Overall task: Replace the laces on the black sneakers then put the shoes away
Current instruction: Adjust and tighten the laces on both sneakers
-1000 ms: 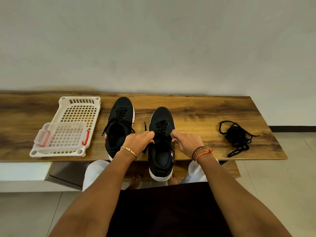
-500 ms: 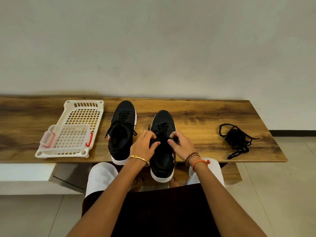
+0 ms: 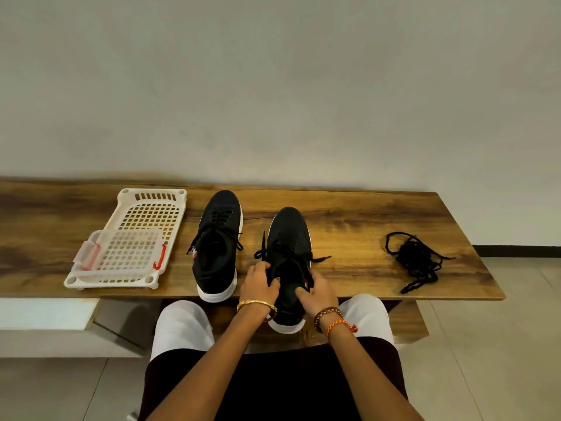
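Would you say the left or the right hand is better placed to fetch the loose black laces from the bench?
Probably the right hand: the loose laces lie on its side, nothing between. The left hand would cross the sneaker both hold.

Two black shoes sit on a long wooden bench (image 3: 364, 214); the left hand (image 3: 258, 284) and the right hand (image 3: 318, 291) both hold the sides of the right shoe (image 3: 288, 238), whose heel sticks out over the bench edge. The left shoe (image 3: 218, 238) stands just beside it. A white basket (image 3: 151, 205) lies on the left, and a loose pile of black laces (image 3: 416, 259) lies well off to the right.
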